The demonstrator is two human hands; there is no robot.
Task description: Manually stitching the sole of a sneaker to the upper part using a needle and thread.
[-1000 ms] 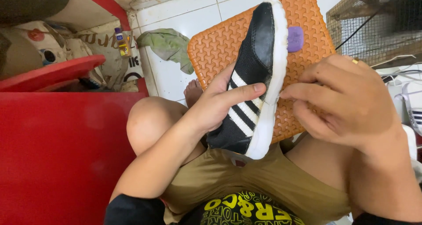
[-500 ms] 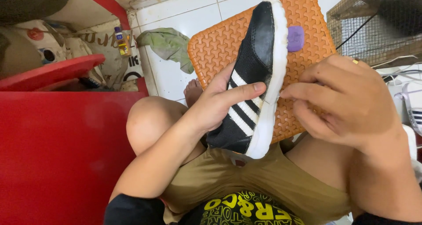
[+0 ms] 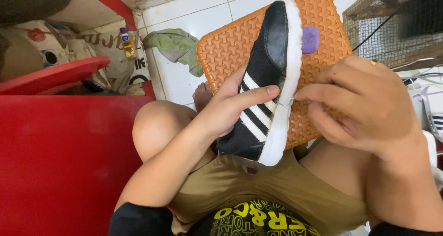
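Over lap: 1 black shoe (image 3: pixel 267 83), L hand (image 3: pixel 230 109) fingers gripping it; R hand (image 3: pixel 364 102) fingers pinching sole.

White tiled floor (image 3: pixel 184 79), red furniture (image 3: pixel 64 162), wire cage (image 3: pixel 392 28).

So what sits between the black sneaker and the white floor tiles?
In the head view, an orange woven-pattern mat lies behind the black sneaker, over the white floor tiles.

right hand (image 3: pixel 364 104) fingertips now at shoe (image 3: pixel 267 79) sole
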